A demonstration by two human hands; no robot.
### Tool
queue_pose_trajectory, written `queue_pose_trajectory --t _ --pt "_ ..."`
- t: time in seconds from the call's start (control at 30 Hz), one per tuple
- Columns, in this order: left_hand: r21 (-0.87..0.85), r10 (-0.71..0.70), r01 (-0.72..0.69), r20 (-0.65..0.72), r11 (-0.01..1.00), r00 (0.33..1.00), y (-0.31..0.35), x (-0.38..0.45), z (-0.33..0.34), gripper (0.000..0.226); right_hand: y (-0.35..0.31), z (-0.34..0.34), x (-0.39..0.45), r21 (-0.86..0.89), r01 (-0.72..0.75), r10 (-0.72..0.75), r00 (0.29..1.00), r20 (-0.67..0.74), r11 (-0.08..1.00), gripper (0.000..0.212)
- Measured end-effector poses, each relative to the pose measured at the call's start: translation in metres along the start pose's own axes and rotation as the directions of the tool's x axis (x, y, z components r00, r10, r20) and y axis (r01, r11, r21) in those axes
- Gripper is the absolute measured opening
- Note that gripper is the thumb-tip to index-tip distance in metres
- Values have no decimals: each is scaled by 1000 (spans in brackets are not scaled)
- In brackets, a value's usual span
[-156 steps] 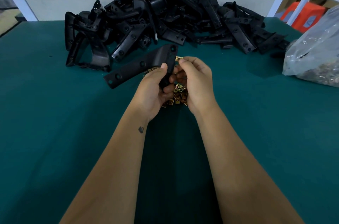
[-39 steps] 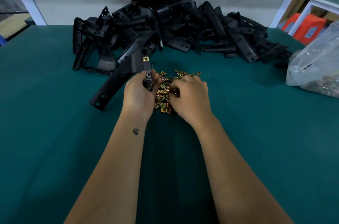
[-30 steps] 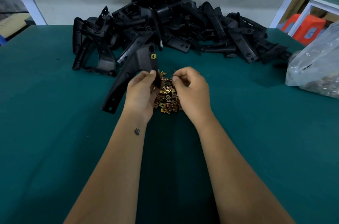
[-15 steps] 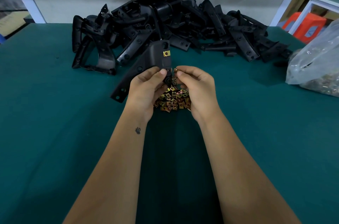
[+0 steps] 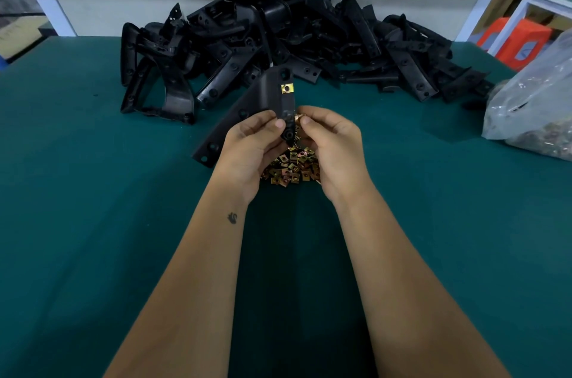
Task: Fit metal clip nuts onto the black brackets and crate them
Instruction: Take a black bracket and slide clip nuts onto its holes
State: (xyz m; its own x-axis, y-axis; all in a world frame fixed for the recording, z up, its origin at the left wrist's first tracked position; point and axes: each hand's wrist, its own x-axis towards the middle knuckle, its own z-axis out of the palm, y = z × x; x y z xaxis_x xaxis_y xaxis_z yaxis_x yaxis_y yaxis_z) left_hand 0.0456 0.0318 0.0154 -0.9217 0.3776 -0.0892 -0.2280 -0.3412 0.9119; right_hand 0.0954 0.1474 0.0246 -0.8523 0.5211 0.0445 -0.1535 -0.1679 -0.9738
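I am holding a black bracket [image 5: 263, 99] up over the green table [image 5: 93, 191] with my left hand [image 5: 250, 151], thumb and fingers curling round its lower part, so that its long arm is slanting down to my left. One brass-coloured clip nut [image 5: 287, 88] is already sitting on the bracket's upper edge. My right hand [image 5: 332, 145] is pinching another clip nut [image 5: 297, 119] against the bracket's right edge, just beside my left thumb (most of that nut is hiding behind my fingertips). Under both hands a small heap of loose clip nuts [image 5: 291, 168] is lying on the table. Farther back, a big pile of black brackets [image 5: 278, 37] is resting against the wall, and a clear plastic bag [image 5: 532, 111] is slumping at the table's right edge.
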Motion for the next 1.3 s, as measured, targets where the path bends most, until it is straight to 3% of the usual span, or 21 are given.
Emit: queue_pose_trajectory --t 0.33,0.43,0.63,0.87,1.07,1.3 --pt "-12 -10 10 2 1000 1000 2 -1 1 25 1 1 0 49 10 -9 1000 -19 999 14" --pt "-16 -8 8 15 1000 1000 3 -2 1 30 1 3 -1 92 9 -6 1000 -30 996 13" --pt "-21 3 -2 29 1000 1000 4 -3 -1 41 0 5 -4 -9 100 -101 993 -63 995 14" --pt "-13 27 -27 1 1000 1000 2 -3 2 41 0 7 -4 -15 99 -100 990 -101 995 14" --pt "-43 29 -30 -31 999 999 2 -3 3 25 -1 10 -6 25 99 -96 989 -111 995 15" --pt "-9 29 -30 -33 1000 999 2 -5 3 38 -2 6 -5 -58 119 -124 988 -89 991 12"
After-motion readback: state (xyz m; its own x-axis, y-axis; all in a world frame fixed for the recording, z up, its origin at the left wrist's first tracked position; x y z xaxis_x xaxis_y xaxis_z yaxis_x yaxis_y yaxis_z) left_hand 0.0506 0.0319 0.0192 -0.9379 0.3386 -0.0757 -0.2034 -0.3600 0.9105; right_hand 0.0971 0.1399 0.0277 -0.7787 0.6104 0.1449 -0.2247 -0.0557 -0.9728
